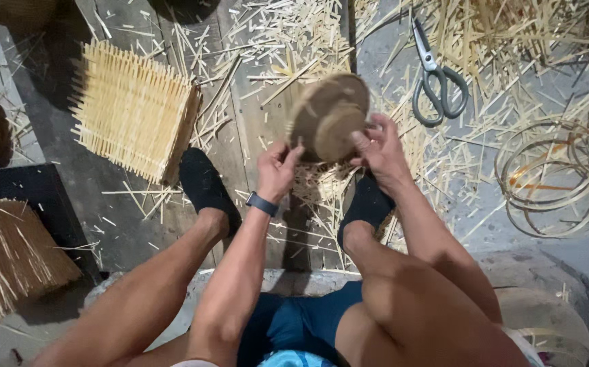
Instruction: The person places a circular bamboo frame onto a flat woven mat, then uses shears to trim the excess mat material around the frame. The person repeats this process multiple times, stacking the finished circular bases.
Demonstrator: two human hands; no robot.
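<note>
Grip state: left hand (275,170) and right hand (378,146) both pinch a round woven disc (327,117), held above the floor (131,224). Scissors (434,76) lie at 1 o'clock.

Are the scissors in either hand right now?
No: the scissors lie on the floor among bamboo strips, while the left hand and right hand hold a round woven piece.
</note>
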